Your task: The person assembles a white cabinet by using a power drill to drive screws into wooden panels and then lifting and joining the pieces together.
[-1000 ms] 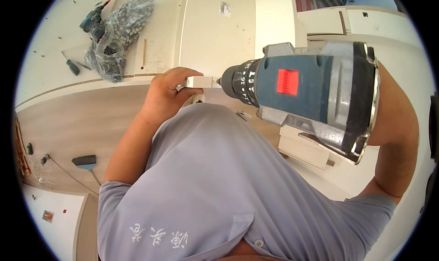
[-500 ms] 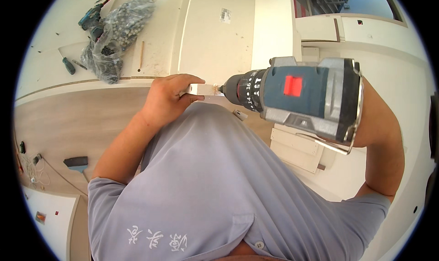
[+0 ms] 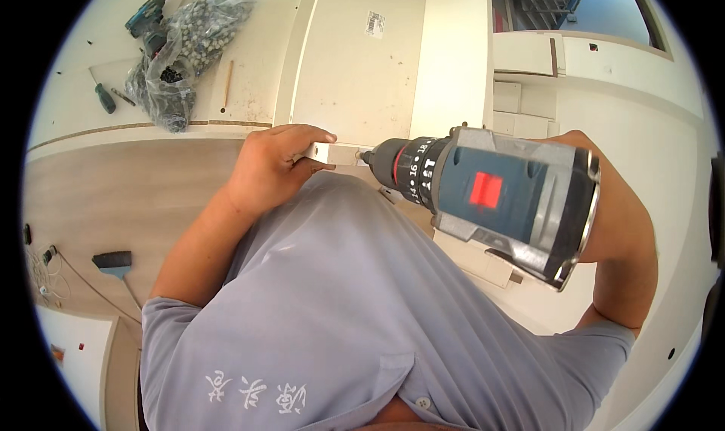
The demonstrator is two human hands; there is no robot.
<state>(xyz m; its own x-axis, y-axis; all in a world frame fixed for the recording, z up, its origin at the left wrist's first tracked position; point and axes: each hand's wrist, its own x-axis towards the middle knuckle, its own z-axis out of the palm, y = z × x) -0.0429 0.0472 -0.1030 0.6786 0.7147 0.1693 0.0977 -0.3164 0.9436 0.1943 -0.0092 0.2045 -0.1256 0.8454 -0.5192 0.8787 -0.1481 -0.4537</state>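
My left hand (image 3: pixel 276 163) is closed round the end of a narrow white board (image 3: pixel 341 155), with the thumb on one side and the fingers on the other. A cordless drill (image 3: pixel 495 193), blue, grey and black with a red patch on top, lies almost level across my front. Its tip meets the board's edge just right of my left fingertips; whether it is inside the board I cannot tell. My right hand (image 3: pixel 580 139) is behind the drill and holds it, its fingers mostly hidden by the drill body.
At the upper left lie a clear bag (image 3: pixel 208 27) of small fittings, a second power tool (image 3: pixel 147 20), a screwdriver (image 3: pixel 104 97) and a thin wooden stick (image 3: pixel 227 86). A brush head (image 3: pixel 112 261) and cables (image 3: pixel 45 276) are on the floor at left. White panels (image 3: pixel 521 53) stand at right.
The drill's rear has swung down and toward me, so it slants more. Shavings that showed round its tip are now hardly visible. My left hand keeps its hold on the board.
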